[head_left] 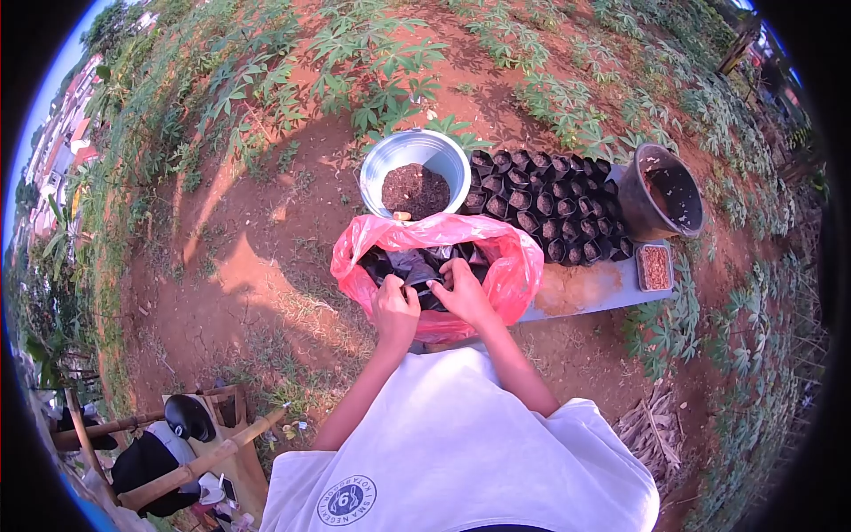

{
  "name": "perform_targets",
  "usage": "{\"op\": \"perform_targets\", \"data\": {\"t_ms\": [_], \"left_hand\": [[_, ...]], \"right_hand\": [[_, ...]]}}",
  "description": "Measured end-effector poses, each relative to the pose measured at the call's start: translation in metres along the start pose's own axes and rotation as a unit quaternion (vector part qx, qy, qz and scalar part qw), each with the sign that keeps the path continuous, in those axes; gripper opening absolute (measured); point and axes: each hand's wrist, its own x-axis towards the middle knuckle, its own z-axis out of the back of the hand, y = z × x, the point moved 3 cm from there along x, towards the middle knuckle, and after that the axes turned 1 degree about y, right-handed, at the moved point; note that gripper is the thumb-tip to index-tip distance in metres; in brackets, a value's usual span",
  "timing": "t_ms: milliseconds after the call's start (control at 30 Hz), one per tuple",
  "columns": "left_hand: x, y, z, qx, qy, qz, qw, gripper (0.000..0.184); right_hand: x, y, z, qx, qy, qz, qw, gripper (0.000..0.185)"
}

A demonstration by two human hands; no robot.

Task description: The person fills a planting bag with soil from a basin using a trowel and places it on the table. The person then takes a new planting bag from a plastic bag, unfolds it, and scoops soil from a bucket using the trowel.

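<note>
A pink plastic bag (523, 266) stands open in front of me, with black plastic bags (381, 263) inside it. Over its mouth, my left hand (396, 304) has its fingers pinched together at the black plastic. Close by on the right, my right hand (459, 289) also pinches at the black plastic. The two hands are apart by a small gap. Just beyond the pink bag is a light blue bucket (369, 183) holding dark soil (415, 190) and a small orange-brown object.
Rows of soil-filled black bags (545, 206) stand on a board (576, 291) at the right. Beside them are a dark bucket (635, 189) and a clear tub of reddish-brown bits (655, 267). Bamboo poles (204, 463) and a black helmet (188, 418) lie lower left. Leafy plants surround the soil.
</note>
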Motion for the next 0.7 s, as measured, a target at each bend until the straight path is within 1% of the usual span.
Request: {"op": "perform_targets", "data": {"t_ms": [33, 67, 100, 133, 200, 233, 267, 333, 367, 400, 433, 467, 533, 600, 667, 700], "left_hand": [[0.001, 0.002, -0.002, -0.016, 0.005, 0.019, 1.000, 0.015], [0.002, 0.003, -0.004, -0.015, 0.004, 0.015, 1.000, 0.015], [0.002, 0.003, -0.004, -0.022, -0.030, 0.000, 0.999, 0.014], [0.001, 0.003, -0.004, -0.029, -0.063, -0.015, 0.997, 0.014], [-0.001, 0.005, -0.006, -0.036, -0.052, -0.022, 0.998, 0.017], [-0.002, 0.005, -0.008, -0.046, -0.040, -0.026, 0.998, 0.020], [-0.005, 0.005, -0.009, -0.046, -0.039, -0.028, 0.998, 0.020], [-0.008, 0.001, -0.009, -0.016, -0.006, -0.020, 1.000, 0.030], [-0.008, 0.001, -0.009, -0.025, -0.005, 0.002, 1.000, 0.038], [-0.006, -0.002, -0.007, -0.025, -0.004, 0.000, 1.000, 0.038], [-0.005, -0.006, -0.004, -0.008, -0.025, -0.016, 1.000, 0.038], [-0.005, -0.010, -0.001, 0.009, -0.046, -0.032, 0.998, 0.038], [-0.005, -0.015, -0.002, 0.000, -0.040, -0.043, 0.998, 0.036], [-0.004, -0.013, -0.004, -0.007, -0.036, -0.053, 0.998, 0.035], [-0.003, -0.003, -0.011, -0.027, 0.001, -0.063, 0.998, 0.029], [-0.003, -0.002, -0.012, -0.027, 0.003, -0.063, 0.998, 0.029]], "right_hand": [[0.000, -0.007, -0.007, 0.018, 0.001, -0.048, 0.999, 0.031], [0.000, -0.015, -0.014, 0.036, 0.002, -0.096, 0.995, 0.031], [-0.001, -0.016, -0.018, 0.055, 0.025, -0.120, 0.991, 0.035], [-0.003, -0.016, -0.018, 0.057, 0.023, -0.119, 0.991, 0.035], [-0.008, -0.014, -0.022, 0.112, 0.095, -0.189, 0.971, 0.038], [-0.009, -0.010, -0.023, 0.144, 0.077, -0.197, 0.967, 0.035], [-0.008, -0.012, -0.023, 0.144, 0.075, -0.197, 0.967, 0.035], [-0.004, -0.008, -0.018, 0.038, 0.016, -0.073, 0.997, 0.027], [-0.003, -0.010, -0.017, 0.039, 0.014, -0.073, 0.996, 0.027], [-0.002, -0.005, -0.013, -0.014, 0.006, -0.029, 0.999, 0.026], [-0.002, 0.000, -0.010, -0.067, -0.002, 0.014, 0.998, 0.027], [-0.002, 0.002, -0.007, -0.067, -0.004, 0.013, 0.998, 0.027], [-0.002, 0.009, -0.004, -0.085, 0.048, 0.009, 0.995, 0.029], [-0.002, 0.009, -0.004, -0.099, 0.046, 0.006, 0.994, 0.030], [-0.002, 0.008, -0.005, -0.110, 0.044, 0.002, 0.993, 0.030], [-0.001, 0.007, -0.005, -0.099, 0.052, 0.001, 0.994, 0.030]]}}
